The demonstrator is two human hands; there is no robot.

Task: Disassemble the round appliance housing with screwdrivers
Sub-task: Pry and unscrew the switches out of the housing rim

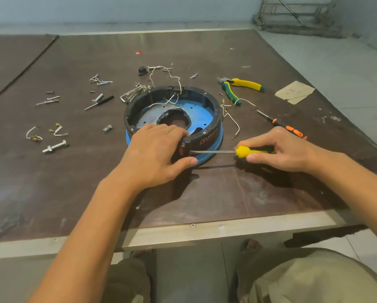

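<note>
Housing point(207, 137), round, with a black ring wall on a blue base, sits flat around the middle of the table point(205, 193), open side up, with a dark hub in the centre of its blue floor. White wires point(172, 99) loop over its far wall and run inside.

Left hand point(157, 149) grips the housing's near wall. The fingers curl over the rim and the thumb presses the outside, next to a copper-coloured part set in the wall.

Right hand point(279, 147) is closed around the yellow-and-black handle of a screwdriver point(242, 151). The shaft lies roughly level, pointing left. Its tip meets the housing wall at the copper-coloured part, just beside the left thumb.

A second screwdriver point(292, 130), black with orange marks, lies beyond the right hand toward the right edge. Green-and-yellow pliers point(244, 84) lie right of the housing, toward the far right. A tan cardboard scrap point(294, 91) lies close to the right edge.

Bent wire pieces point(231, 119) lie just beside the housing's right wall. A bunch of hex keys point(135, 92) rests against its far-left wall. A small black part point(142, 70) lies beyond it.

Loose screws point(99, 79) are scattered over the left half of the table. A large bolt point(56, 147) lies toward the near left, with short wire clips point(34, 134) close by.
</note>
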